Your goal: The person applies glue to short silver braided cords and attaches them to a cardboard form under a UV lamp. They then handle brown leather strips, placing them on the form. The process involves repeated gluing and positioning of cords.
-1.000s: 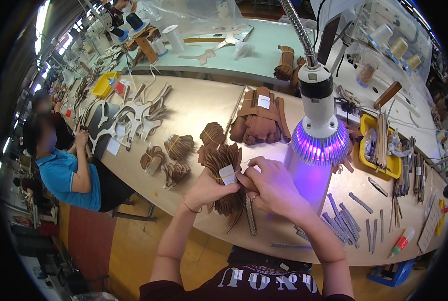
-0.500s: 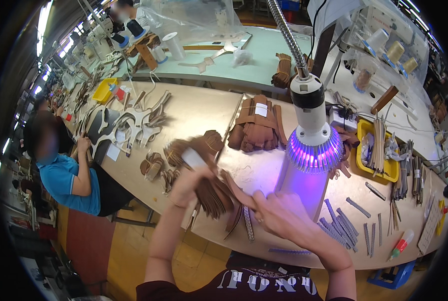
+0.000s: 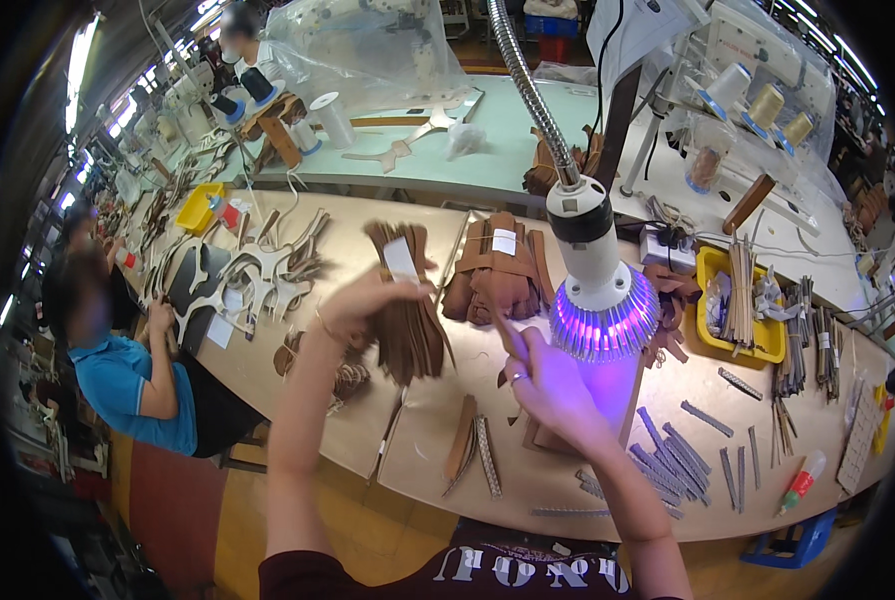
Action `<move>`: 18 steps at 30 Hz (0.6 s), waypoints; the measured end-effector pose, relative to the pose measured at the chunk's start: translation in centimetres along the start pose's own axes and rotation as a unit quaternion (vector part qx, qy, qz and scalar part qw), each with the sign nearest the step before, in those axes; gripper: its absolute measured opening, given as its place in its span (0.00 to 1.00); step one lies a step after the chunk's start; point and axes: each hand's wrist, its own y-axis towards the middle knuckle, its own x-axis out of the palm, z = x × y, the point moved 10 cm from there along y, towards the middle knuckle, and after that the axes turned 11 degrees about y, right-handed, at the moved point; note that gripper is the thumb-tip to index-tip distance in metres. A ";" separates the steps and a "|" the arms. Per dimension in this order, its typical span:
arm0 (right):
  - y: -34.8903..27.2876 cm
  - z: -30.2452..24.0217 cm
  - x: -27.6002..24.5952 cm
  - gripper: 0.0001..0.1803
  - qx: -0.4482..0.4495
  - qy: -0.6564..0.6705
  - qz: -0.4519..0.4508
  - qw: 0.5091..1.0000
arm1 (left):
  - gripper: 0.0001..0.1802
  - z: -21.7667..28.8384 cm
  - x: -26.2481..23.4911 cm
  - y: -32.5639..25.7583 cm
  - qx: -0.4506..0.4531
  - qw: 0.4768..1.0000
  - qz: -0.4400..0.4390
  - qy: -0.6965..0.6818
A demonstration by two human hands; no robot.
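My left hand [image 3: 359, 302] is closed on a bundle of brown leather strips [image 3: 409, 345] with a white slip of paper [image 3: 400, 259] at its top. The bundle hangs over the table, its strips fanning out below my fingers. In my right hand [image 3: 552, 392] is a brown strip [image 3: 508, 335], pinched between thumb and fingers and pointing away from me. Beyond it lies a tied pile of brown leather pieces [image 3: 494, 282] with a white label. Nearer to me, a brown strip [image 3: 460, 440] rests beside a braided strip [image 3: 488, 457].
A lamp [image 3: 605, 318] with purple light hangs close to my right hand. Grey braided strips [image 3: 662, 465] and a glue bottle [image 3: 802, 482] lie at right, near a yellow basket [image 3: 705, 318]. A co-worker in a blue shirt [image 3: 127, 375] handles pale pieces at left.
The bundle in my left hand has moved away from me, above the table. My right hand and its strip have drawn apart from the bundle, the strip now pointing farther away.
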 end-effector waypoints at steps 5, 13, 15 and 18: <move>-0.9 0.0 1.3 0.20 0.034 0.237 -0.067 0.969 | 0.25 -3.0 6.2 -2.8 0.000 0.983 -0.061 -0.175; -0.5 -1.9 2.8 0.32 -0.037 0.105 -0.042 0.993 | 0.25 -2.2 7.4 -4.8 0.006 0.993 0.005 -0.115; -0.6 -1.0 3.0 0.29 -0.004 0.115 -0.059 0.992 | 0.25 -1.8 7.4 -5.1 0.013 0.997 -0.009 -0.077; -0.9 -0.1 2.9 0.23 0.029 0.140 -0.089 0.986 | 0.24 -2.3 7.6 -5.6 -0.004 0.997 -0.040 -0.063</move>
